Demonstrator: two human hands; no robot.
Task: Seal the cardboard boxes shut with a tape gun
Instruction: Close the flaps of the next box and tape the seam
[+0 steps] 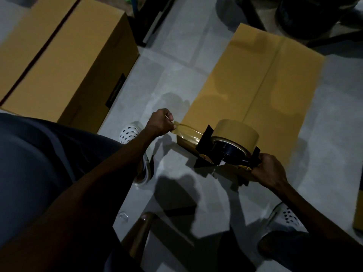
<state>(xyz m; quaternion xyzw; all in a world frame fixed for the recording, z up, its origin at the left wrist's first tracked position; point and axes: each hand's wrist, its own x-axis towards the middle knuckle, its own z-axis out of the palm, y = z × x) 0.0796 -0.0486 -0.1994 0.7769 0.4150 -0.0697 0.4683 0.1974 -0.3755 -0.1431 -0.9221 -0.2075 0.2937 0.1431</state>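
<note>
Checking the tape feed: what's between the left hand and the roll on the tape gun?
Head view: a pulled-out strip of tape spans from left hand to roll.

A pale grey tiled floor (192,55) spreads under everything. Just below the left fingers sits a white perforated clog-style shoe (128,132); a second white perforated shoe (290,216) lies below the right fingers. Far above both, dark furniture legs and frames (155,20) stand along the top edge. A small clear crumpled scrap (123,216) lies well below the left fingers.
</note>
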